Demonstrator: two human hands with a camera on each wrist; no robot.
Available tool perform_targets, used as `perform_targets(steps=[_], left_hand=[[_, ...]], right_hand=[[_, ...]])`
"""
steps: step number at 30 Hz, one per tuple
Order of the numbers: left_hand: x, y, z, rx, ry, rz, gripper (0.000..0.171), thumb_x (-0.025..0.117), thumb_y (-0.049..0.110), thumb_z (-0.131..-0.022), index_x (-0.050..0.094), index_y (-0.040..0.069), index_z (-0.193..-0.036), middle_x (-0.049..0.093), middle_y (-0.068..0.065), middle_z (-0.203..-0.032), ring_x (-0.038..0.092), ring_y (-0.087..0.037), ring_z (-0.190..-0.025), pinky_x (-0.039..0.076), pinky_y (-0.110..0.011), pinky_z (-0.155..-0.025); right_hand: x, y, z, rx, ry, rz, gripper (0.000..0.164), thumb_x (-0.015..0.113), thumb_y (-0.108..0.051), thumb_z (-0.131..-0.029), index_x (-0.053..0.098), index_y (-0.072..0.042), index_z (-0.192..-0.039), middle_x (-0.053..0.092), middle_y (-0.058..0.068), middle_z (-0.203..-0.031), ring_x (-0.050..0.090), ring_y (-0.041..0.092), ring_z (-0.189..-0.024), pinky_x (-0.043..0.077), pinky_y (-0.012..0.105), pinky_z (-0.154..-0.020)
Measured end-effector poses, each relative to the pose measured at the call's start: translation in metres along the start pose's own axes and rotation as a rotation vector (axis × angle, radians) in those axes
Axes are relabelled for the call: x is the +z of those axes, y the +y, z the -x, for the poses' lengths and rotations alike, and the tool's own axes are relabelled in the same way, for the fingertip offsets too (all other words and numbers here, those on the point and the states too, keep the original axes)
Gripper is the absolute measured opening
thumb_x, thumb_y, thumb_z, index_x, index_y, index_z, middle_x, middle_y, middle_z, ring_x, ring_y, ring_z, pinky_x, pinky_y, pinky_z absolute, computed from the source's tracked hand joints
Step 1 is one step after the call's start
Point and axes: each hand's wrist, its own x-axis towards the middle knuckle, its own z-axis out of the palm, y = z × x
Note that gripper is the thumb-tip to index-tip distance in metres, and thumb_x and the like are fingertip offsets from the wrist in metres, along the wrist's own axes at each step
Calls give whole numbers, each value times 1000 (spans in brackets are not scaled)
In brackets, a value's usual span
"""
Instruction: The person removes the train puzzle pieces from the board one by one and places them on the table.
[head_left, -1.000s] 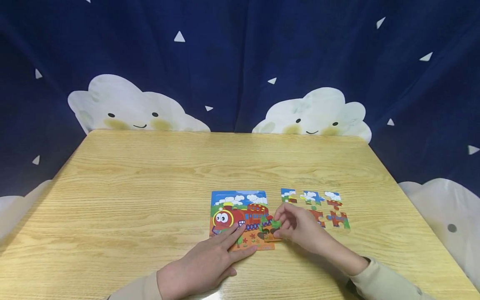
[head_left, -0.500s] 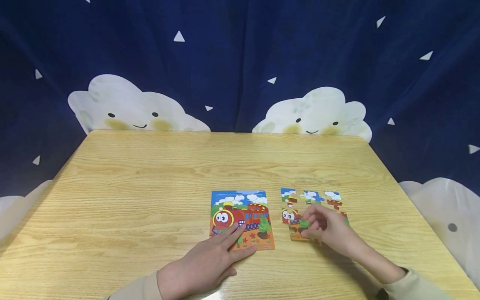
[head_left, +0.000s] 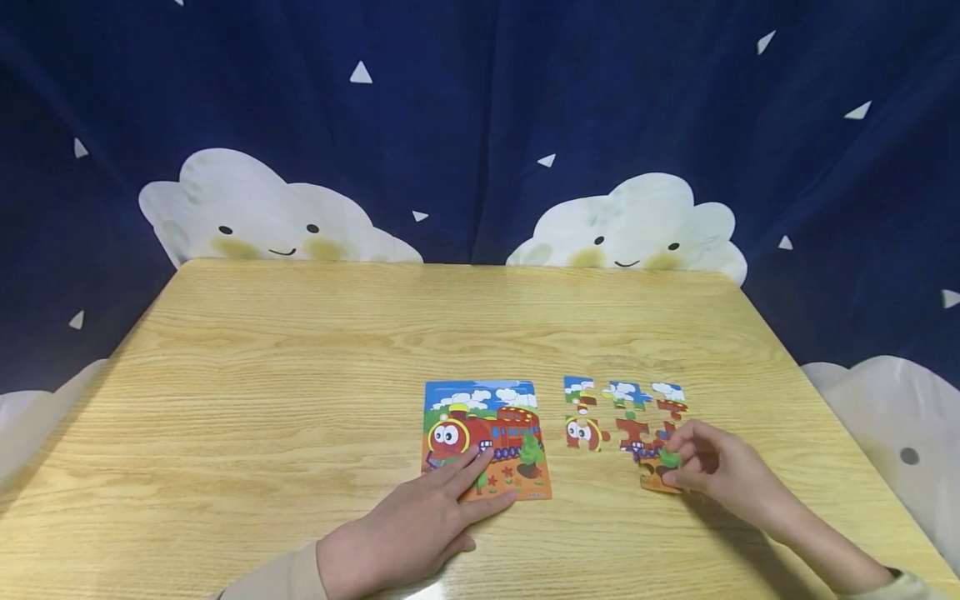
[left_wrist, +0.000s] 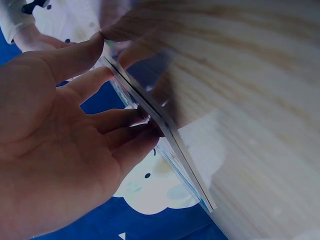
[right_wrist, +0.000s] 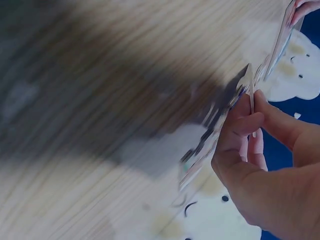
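My left hand rests with straight fingers on the lower part of a train picture board, a square card with a red smiling engine. In the left wrist view the board appears edge-on, the fingers lying over its face. Between thumb and fingertips, my right hand pinches a jigsaw piece with a green tree on orange ground. It overlaps the lower edge of the loose pieces at the right. The right wrist view has the pinched piece as a thin edge, tilted over the table.
Right of the board, several train jigsaw pieces lie in two spaced rows, among them an eyes piece at lower left and a cloud piece at top middle. The wooden table ends at a dark blue curtain with clouds.
My right hand has moved rightward with the tree piece, from over the board's right edge, past the eyes piece, to the lower right of the loose pieces. The left hand stays on the board.
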Motion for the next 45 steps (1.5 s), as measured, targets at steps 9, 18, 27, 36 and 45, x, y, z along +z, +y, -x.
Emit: perform_targets(steps=[9,18,27,36,45], left_hand=[[1,0,-1,4,11,-12,62,64,32,-95,39,29,-152,32,-19,-155,30,-31,-143,35,-36,-110],[2,0,-1,5,15,-16,62,64,32,-95,39,29,-152,32,-20,-155,31,-31,-143,36,-36,-109],[4,0,-1,10,43,-24,62,66,31,-94,41,29,-151,32,-20,-155,32,-31,-142,37,-35,-109],[3,0,-1,3,37,-3,63,67,31,-94,41,28,-151,32,-20,-155,32,-32,-142,38,-36,-108],[1,-1,-1,0,45,23,63,69,30,-92,43,28,-150,30,-21,-155,32,-34,-141,42,-39,-104]], right_hand=[[-19,18,15,103,5,74,31,81,-6,-77,61,0,-100,56,-2,-81,56,4,-65,47,25,-53],[-22,26,19,125,14,197,27,83,-8,-75,67,-1,-96,62,-1,-80,55,1,-67,47,24,-54],[-22,23,19,174,-34,233,28,82,-10,-78,69,-1,-100,61,-1,-78,55,2,-68,46,25,-55],[-21,23,20,157,19,242,24,81,-10,-79,68,-2,-98,61,-2,-82,56,1,-69,47,24,-56],[-9,-1,9,120,95,156,15,75,-13,-87,66,-5,-96,65,-1,-82,60,6,-68,46,25,-54]])
